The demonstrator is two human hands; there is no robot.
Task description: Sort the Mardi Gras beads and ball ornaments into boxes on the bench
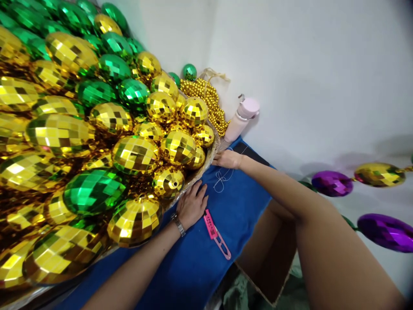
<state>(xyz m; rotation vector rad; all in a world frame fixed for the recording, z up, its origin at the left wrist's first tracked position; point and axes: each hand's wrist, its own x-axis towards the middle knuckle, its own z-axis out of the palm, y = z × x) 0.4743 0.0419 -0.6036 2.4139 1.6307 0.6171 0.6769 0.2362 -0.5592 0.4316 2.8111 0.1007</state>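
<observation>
My left hand (192, 206), with a metal-band watch at the wrist, lies on the blue cloth (193, 267), fingers stretched out against the rim of the box (211, 161) of shiny balls. Just beside its fingertips is a flat pink tool (215, 232) with a slotted handle. Farther off, my right hand (228, 159) is at the far corner of that rim, its fingers drawn together; what is in them, if anything, is hidden. Thin white thread (220, 181) lies in loops on the cloth below the right hand.
Gold faceted balls (135, 154) and green ones (95, 191) are heaped at the left. Gold beads (206, 97) and a pink bottle (241, 118) stand by the wall. An open cardboard box (267, 254) is below the cloth's edge. Purple ornaments (332, 184) hang at the right.
</observation>
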